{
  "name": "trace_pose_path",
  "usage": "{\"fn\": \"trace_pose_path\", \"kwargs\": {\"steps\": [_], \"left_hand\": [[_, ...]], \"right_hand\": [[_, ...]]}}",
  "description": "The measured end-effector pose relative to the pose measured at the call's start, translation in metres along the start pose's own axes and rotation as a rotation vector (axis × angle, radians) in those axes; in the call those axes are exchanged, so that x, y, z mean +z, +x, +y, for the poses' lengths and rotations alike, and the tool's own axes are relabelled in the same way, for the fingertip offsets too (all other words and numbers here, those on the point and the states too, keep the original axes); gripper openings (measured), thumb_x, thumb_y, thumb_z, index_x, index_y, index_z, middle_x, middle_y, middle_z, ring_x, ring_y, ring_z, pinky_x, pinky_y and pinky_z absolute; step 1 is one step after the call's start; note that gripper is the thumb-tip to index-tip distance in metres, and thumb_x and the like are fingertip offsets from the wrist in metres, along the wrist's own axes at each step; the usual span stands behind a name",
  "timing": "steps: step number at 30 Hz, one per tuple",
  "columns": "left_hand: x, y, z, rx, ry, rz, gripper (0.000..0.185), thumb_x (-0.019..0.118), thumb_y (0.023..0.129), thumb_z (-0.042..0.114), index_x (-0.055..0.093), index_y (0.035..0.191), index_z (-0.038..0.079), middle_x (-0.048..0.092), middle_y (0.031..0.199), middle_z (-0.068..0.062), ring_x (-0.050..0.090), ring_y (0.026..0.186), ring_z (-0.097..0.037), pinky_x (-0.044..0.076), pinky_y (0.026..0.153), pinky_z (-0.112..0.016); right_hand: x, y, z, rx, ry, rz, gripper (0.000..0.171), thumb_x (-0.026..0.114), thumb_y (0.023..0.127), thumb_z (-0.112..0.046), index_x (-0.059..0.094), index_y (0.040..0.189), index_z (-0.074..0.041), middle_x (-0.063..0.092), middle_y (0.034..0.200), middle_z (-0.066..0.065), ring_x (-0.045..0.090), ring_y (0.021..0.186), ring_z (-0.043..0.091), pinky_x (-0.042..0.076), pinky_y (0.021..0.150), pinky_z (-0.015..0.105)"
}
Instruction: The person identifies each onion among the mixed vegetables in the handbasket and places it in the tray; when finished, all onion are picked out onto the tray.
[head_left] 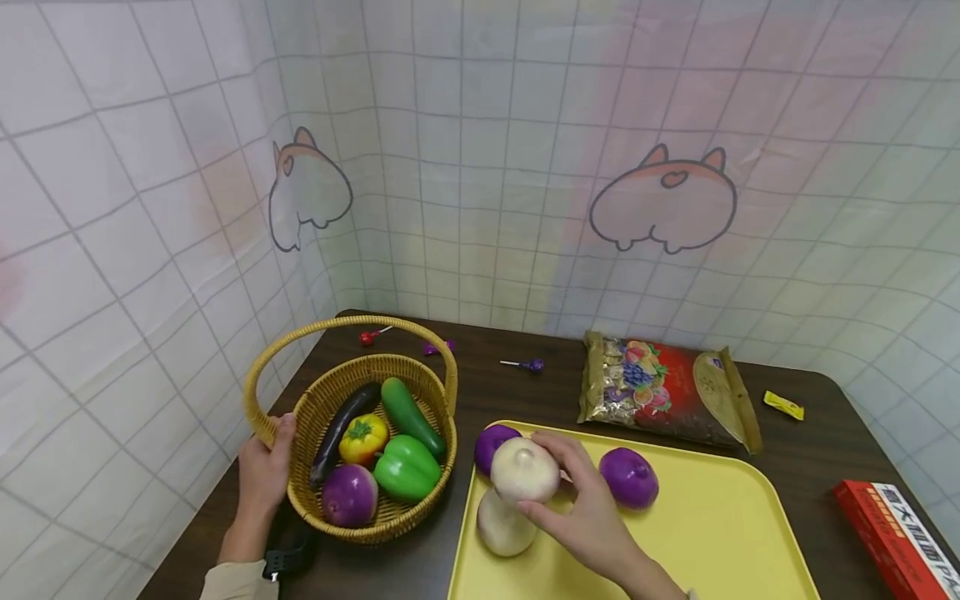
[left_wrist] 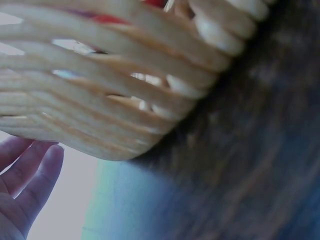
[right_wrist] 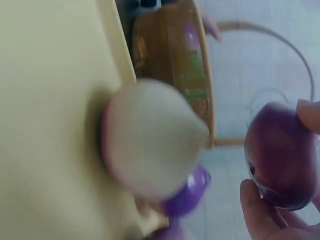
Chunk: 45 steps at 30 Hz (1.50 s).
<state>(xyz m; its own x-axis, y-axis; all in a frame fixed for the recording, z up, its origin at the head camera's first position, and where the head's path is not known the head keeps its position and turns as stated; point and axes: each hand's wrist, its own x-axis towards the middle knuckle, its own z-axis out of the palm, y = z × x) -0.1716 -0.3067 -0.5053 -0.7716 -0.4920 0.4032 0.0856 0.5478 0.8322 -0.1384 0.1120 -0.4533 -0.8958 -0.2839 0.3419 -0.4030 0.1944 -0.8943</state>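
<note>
My left hand (head_left: 262, 467) holds the side of a wicker basket (head_left: 375, 533) at the foot of its tall handle. In the left wrist view, its fingers (left_wrist: 42, 180) lie against the woven edge. Inside are an eggplant, a cucumber, a green bell pepper (head_left: 407, 468), a yellow-red tomato (head_left: 363, 439) and a purple turnip (head_left: 349, 495). Over the yellow tray (head_left: 720, 533) my right hand (head_left: 588, 517) grips a turnip (head_left: 524, 472), white on top and purple underneath (right_wrist: 282, 155). Below it another white turnip (head_left: 504, 527) sits on the tray, with purple onions (head_left: 628, 477) on either side.
A gold-and-red candy bag (head_left: 667, 387) lies behind the tray. Lollipops (head_left: 533, 365) and small wrapped candies (head_left: 783, 405) are scattered along the back of the dark table. A red box (head_left: 896, 537) lies at the right. A grid-patterned curtain (head_left: 480, 167) encloses the table.
</note>
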Motion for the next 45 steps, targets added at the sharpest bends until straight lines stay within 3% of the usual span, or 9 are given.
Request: {"fn": "trace_pose_path", "kwargs": {"steps": [7, 13, 19, 22, 28, 35, 41, 45], "left_hand": [[0.002, -0.001, 0.001, -0.007, 0.001, -0.01, 0.035, 0.054, 0.101, 0.03, 0.053, 0.073, 0.008, 0.041, 0.059, 0.001, 0.04, 0.052, -0.01, 0.034, 0.052, -0.023], [0.003, -0.001, 0.003, -0.007, -0.006, -0.024, 0.035, 0.053, 0.101, 0.03, 0.054, 0.076, 0.005, 0.042, 0.061, 0.001, 0.041, 0.053, -0.009, 0.035, 0.052, -0.023], [0.001, 0.0, 0.003, -0.008, 0.007, -0.017, 0.035, 0.053, 0.101, 0.03, 0.056, 0.077, 0.005, 0.043, 0.062, 0.003, 0.041, 0.054, -0.01, 0.035, 0.053, -0.022], [0.0, 0.002, 0.004, -0.002, -0.009, -0.014, 0.035, 0.053, 0.101, 0.029, 0.055, 0.076, 0.004, 0.041, 0.06, 0.002, 0.04, 0.054, -0.01, 0.033, 0.053, -0.023], [-0.001, 0.002, 0.006, -0.008, -0.01, -0.013, 0.035, 0.054, 0.101, 0.029, 0.055, 0.074, 0.005, 0.04, 0.058, 0.003, 0.039, 0.052, -0.008, 0.033, 0.052, -0.023], [-0.002, 0.002, 0.006, -0.032, -0.018, -0.027, 0.035, 0.053, 0.101, 0.029, 0.054, 0.076, 0.004, 0.041, 0.059, 0.004, 0.04, 0.052, -0.007, 0.032, 0.051, -0.023], [-0.002, 0.0, 0.006, -0.043, -0.006, -0.024, 0.036, 0.052, 0.101, 0.032, 0.052, 0.076, 0.006, 0.041, 0.058, 0.002, 0.04, 0.051, -0.009, 0.033, 0.048, -0.023], [-0.002, -0.001, 0.005, -0.047, -0.005, -0.021, 0.036, 0.052, 0.101, 0.032, 0.051, 0.074, 0.007, 0.04, 0.057, 0.002, 0.039, 0.05, -0.009, 0.033, 0.048, -0.024]], "right_hand": [[-0.036, -0.025, 0.007, 0.129, 0.015, 0.047, 0.066, 0.082, 0.078, -0.008, 0.049, 0.134, -0.015, 0.044, 0.131, 0.003, 0.055, 0.117, 0.013, 0.051, 0.089, 0.028], [-0.049, -0.045, 0.02, 0.187, -0.006, 0.053, 0.063, 0.082, 0.077, -0.006, 0.051, 0.132, -0.01, 0.048, 0.128, 0.004, 0.056, 0.111, 0.008, 0.051, 0.086, 0.028], [-0.049, -0.056, 0.029, 0.14, 0.198, -0.032, 0.06, 0.07, 0.082, 0.007, 0.044, 0.136, 0.001, 0.051, 0.129, 0.0, 0.058, 0.112, 0.01, 0.053, 0.085, 0.031], [-0.048, -0.057, 0.032, 0.108, 0.241, -0.067, 0.061, 0.068, 0.083, 0.009, 0.042, 0.137, 0.003, 0.05, 0.132, -0.001, 0.056, 0.116, 0.01, 0.052, 0.087, 0.031], [-0.052, -0.06, 0.039, 0.146, 0.161, -0.08, 0.062, 0.073, 0.082, 0.003, 0.044, 0.137, 0.001, 0.048, 0.133, 0.001, 0.054, 0.118, 0.007, 0.05, 0.09, 0.028], [-0.057, -0.061, 0.045, 0.131, 0.098, -0.079, 0.063, 0.077, 0.08, 0.001, 0.047, 0.135, -0.002, 0.045, 0.133, 0.006, 0.053, 0.118, 0.005, 0.051, 0.088, 0.028], [-0.056, -0.06, 0.049, 0.178, 0.028, -0.114, 0.061, 0.082, 0.077, -0.008, 0.053, 0.13, -0.01, 0.045, 0.128, 0.011, 0.055, 0.112, 0.007, 0.053, 0.084, 0.03], [-0.054, -0.06, 0.05, 0.129, -0.016, -0.141, 0.059, 0.082, 0.079, -0.015, 0.054, 0.131, -0.011, 0.047, 0.127, 0.012, 0.053, 0.111, 0.006, 0.052, 0.084, 0.029]]}}
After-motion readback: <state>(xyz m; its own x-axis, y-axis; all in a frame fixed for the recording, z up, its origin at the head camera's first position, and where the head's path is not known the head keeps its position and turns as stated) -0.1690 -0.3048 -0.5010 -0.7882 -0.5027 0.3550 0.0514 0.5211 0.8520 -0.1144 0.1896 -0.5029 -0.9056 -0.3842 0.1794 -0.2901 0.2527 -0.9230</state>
